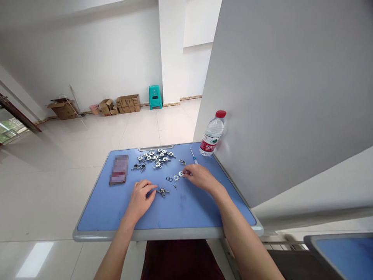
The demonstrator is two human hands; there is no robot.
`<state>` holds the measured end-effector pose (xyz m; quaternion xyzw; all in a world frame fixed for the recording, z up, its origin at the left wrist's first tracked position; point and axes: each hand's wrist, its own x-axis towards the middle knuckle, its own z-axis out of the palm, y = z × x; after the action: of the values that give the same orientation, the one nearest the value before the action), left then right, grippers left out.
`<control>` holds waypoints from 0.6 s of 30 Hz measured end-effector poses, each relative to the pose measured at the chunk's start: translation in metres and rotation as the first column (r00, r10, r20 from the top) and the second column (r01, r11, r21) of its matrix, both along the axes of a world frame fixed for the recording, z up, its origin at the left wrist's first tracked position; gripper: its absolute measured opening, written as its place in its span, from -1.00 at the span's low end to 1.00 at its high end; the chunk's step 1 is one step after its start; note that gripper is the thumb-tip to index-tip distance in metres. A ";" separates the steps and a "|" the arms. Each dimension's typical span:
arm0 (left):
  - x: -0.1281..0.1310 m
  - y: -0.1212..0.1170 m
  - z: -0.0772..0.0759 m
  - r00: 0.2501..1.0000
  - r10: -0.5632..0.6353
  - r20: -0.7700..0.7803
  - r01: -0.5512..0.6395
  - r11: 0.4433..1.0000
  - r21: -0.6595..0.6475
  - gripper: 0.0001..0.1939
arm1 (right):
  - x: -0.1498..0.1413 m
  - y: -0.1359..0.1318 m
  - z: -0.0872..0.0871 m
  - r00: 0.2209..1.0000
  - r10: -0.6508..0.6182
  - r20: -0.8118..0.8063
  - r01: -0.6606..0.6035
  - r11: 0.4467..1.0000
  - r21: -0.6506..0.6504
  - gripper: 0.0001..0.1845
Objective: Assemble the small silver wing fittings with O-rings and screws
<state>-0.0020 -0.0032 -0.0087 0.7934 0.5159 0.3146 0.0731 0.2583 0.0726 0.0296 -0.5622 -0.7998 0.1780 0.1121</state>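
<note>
My left hand [142, 196] rests on the blue desk [189, 212], fingers curled, its fingertips touching a small metal winged part [162, 191]. My right hand [201, 175] lies further right, fingertips pinched on a small silver ring-shaped piece [181, 174]. Beside that lie a flat metal plate [176, 177], two dark rings [169, 179] and a tiny screw [175, 186]. A heap of several shiny metal parts [155, 156] sits near the desk's far edge.
A phone [119, 169] lies on the left of the desk. A small screwdriver [193, 156] and a water bottle with a red cap [212, 134] are at the far right, next to a grey wall. Cardboard boxes [128, 103] and a green stool [155, 97] stand on the floor beyond.
</note>
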 end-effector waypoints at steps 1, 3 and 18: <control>0.000 0.000 0.000 1.000 0.002 -0.001 -0.002 1.000 -0.001 -0.79 | 0.001 0.000 0.000 1.000 0.002 0.003 -0.002 1.000 -0.013 -0.82; 0.000 0.000 -0.001 1.000 0.007 -0.001 -0.007 1.000 -0.001 -0.79 | 0.000 0.000 0.000 1.000 0.012 -0.001 -0.012 1.000 -0.026 -0.83; 0.000 0.000 0.000 1.000 -0.008 -0.004 0.008 1.000 -0.021 -0.78 | -0.023 0.000 -0.004 0.996 0.088 0.018 -0.087 0.995 -0.039 -0.76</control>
<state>-0.0017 -0.0031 -0.0091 0.7954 0.5161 0.3071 0.0815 0.2349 0.0722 0.0257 -0.5304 -0.8212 0.1924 0.0858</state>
